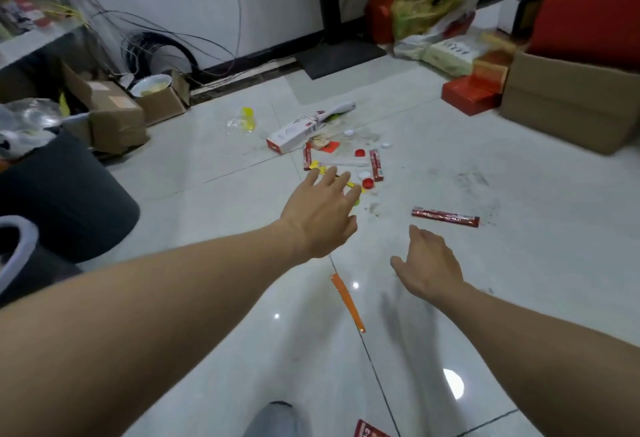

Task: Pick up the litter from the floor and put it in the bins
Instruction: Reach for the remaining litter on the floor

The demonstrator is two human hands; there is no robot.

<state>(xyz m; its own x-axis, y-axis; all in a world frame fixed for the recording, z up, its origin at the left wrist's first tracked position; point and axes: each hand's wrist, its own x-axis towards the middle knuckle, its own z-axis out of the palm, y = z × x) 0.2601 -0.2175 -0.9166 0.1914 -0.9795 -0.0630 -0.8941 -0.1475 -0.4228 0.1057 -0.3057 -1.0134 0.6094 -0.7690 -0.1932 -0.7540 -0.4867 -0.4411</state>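
— What is nearest me?

— At the near edge of the floor (519,298), the corner of a red printed packet (369,431) shows beside your grey shoe (273,416). Past it, a thin orange plastic strip (348,301) lies along a tile seam, between your forearms. At the left edge stands a white-rimmed bin (20,239).

— And my hands?

— Your right hand (427,263) hangs low just beyond the strip. Its fingers are loosely apart, and it holds and touches nothing I can see. I judge it is placed for the long red foil sachet (445,216) lying near it, toward the right. Your left hand (323,211) reaches further, its fingers (330,176) straight, spread wide and empty. They are over the near side of the litter heap, but I cannot tell whether the tips touch anything.

— Why spread so wide?

— Probably to take several small pieces at once. Red plastic bottle caps (367,183), short red sachets (376,164) and a yellow wrapper (317,165) crowd together mid-floor.

— Where do they go?

— Level with the heap, at the left edge, stands a dark grey round bin (69,194). Both bins are on your left arm's side, so that hand suits the carrying.

— Anything beyond?

— A white and red cardboard carton (294,135) lies just behind the heap. Crumpled clear plastic with a yellow cap (247,119) lies nearer the wall edge.
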